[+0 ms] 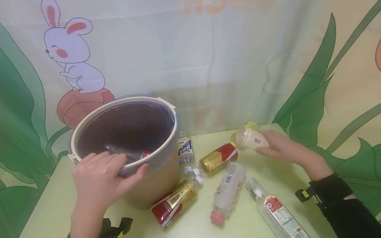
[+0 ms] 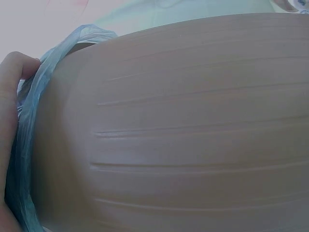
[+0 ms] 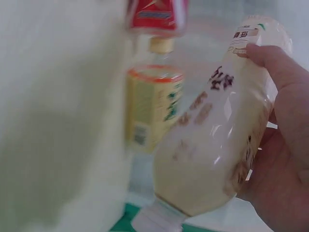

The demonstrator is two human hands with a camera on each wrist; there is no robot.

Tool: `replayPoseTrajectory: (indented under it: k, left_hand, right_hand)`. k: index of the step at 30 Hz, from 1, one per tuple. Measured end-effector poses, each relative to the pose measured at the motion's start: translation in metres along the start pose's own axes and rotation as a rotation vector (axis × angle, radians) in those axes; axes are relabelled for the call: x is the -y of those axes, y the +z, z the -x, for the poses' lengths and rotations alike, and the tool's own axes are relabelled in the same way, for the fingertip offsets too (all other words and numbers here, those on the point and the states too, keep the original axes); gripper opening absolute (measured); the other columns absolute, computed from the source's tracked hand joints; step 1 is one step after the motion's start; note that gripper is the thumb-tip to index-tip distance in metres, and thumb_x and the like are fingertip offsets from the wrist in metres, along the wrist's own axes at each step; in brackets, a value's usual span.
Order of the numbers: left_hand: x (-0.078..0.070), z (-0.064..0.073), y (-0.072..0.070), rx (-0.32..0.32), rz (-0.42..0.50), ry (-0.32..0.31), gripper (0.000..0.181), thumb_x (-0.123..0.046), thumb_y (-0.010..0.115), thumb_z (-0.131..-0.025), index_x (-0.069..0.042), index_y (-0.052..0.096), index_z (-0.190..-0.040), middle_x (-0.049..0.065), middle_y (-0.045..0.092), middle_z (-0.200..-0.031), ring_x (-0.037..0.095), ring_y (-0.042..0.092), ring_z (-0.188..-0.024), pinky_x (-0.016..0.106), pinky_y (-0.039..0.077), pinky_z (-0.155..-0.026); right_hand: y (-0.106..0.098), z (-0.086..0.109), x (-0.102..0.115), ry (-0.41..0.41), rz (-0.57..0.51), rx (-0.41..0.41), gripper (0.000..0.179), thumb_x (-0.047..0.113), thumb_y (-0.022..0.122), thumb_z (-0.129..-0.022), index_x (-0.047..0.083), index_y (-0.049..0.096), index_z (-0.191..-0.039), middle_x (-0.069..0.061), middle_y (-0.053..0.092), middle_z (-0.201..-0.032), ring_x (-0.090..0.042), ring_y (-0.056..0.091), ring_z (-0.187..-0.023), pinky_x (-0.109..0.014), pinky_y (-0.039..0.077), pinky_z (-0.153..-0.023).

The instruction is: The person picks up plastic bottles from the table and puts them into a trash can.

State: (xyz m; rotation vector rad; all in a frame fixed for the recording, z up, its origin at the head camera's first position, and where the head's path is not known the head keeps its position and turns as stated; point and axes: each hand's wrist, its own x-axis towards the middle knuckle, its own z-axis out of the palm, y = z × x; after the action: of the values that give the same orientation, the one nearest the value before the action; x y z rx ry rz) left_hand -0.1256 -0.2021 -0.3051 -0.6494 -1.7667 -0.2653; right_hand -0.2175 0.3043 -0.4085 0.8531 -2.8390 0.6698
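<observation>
My left hand (image 1: 99,175) grips the near rim of a tan bin (image 1: 157,188), fingers over the edge and thumb outside. A bluish plastic liner (image 2: 29,145) folds over that rim; part of a clear bottle (image 1: 128,152) shows inside. At the right, my right hand (image 1: 281,147) holds a cream-coloured plastic bottle (image 1: 253,138) with brown print. The right wrist view shows its white cap pointing down and my thumb across its body. Just behind it is a yellow-labelled bottle (image 3: 154,106), partly hidden in the head view.
Between bin and right arm lie two gold-and-red bottles (image 1: 218,158) (image 1: 177,203), a frosted bottle (image 1: 229,188) with a pink cap, and a clear bottle (image 1: 279,211) with a red-and-white label. A blue-labelled bottle (image 1: 186,148) is beside the bin. A printed curtain (image 1: 208,66) hangs behind the table (image 1: 196,224).
</observation>
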Motion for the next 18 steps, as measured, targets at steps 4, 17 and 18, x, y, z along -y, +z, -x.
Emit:
replayPoseTrajectory:
  k: [4, 17, 18]
  left_hand:
    - [0.001, 0.000, 0.000, 0.000, -0.004, 0.004, 0.061, -0.057, 0.056, -0.082, -0.016, 0.025, -0.048, -0.005, 0.019, -0.042, 0.014, 0.012, -0.039, 0.031, 0.007, -0.039]
    - [-0.003, -0.003, -0.003, 0.026, -0.006, 0.002, 0.061, -0.057, 0.053, -0.084, -0.016, 0.026, -0.048, -0.005, 0.020, -0.042, 0.014, 0.013, -0.039, 0.031, 0.008, -0.039]
    - [-0.002, -0.003, -0.003, 0.026, -0.005, 0.000, 0.061, -0.057, 0.053, -0.084, -0.016, 0.026, -0.048, -0.005, 0.020, -0.042, 0.015, 0.013, -0.039, 0.031, 0.008, -0.039]
  right_hand:
    - [-0.008, -0.013, 0.022, -0.039, -0.017, -0.068, 0.046, 0.025, 0.072, -0.091, 0.000, 0.054, -0.126, -0.005, 0.062, -0.095, -0.016, 0.054, -0.077, -0.036, 0.051, -0.063]
    - [-0.035, -0.058, 0.094, -0.023, -0.119, -0.288, 0.063, 0.035, 0.067, -0.094, 0.000, 0.042, -0.141, -0.011, 0.058, -0.112, -0.021, 0.055, -0.086, -0.040, 0.050, -0.066]
    - [-0.038, -0.063, 0.099, -0.030, -0.134, -0.300, 0.064, 0.034, 0.067, -0.094, 0.000, 0.042, -0.142, -0.011, 0.058, -0.112, -0.021, 0.054, -0.086, -0.041, 0.050, -0.067]
